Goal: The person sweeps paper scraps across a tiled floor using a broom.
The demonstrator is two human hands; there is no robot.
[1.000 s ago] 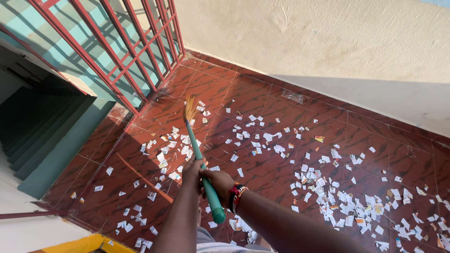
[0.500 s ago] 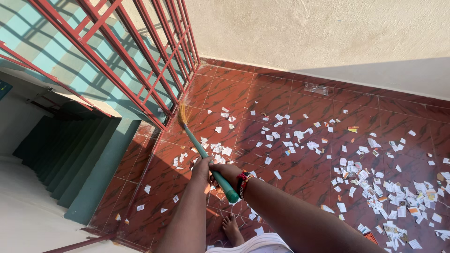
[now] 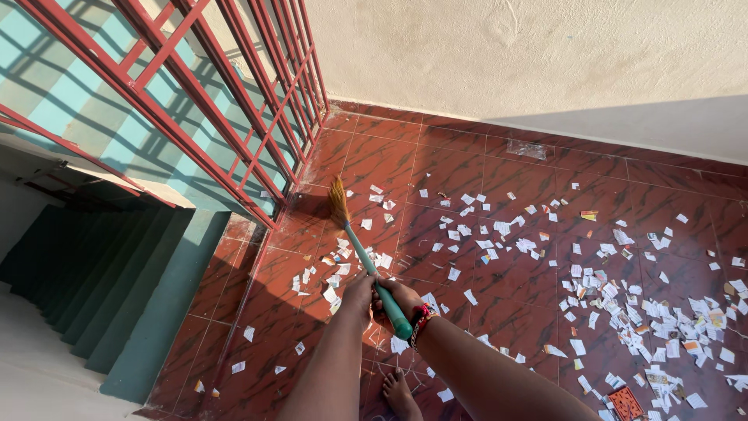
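A broom with a teal handle and straw-coloured bristles points away from me across the red tiled floor. My left hand grips the handle farther forward. My right hand, with a beaded wristband, holds it near the end. The bristles rest on the tiles close to the red metal railing. Several white paper scraps lie scattered over the floor, densest at the right.
A plastered wall bounds the far side. A green staircase drops away at the left beyond the floor's edge. My bare foot shows below the arms. A small orange patterned item lies at lower right.
The broom's bristles have swung right, away from the railing and toward me. The view shifted slightly, and both hands stayed on the handle.
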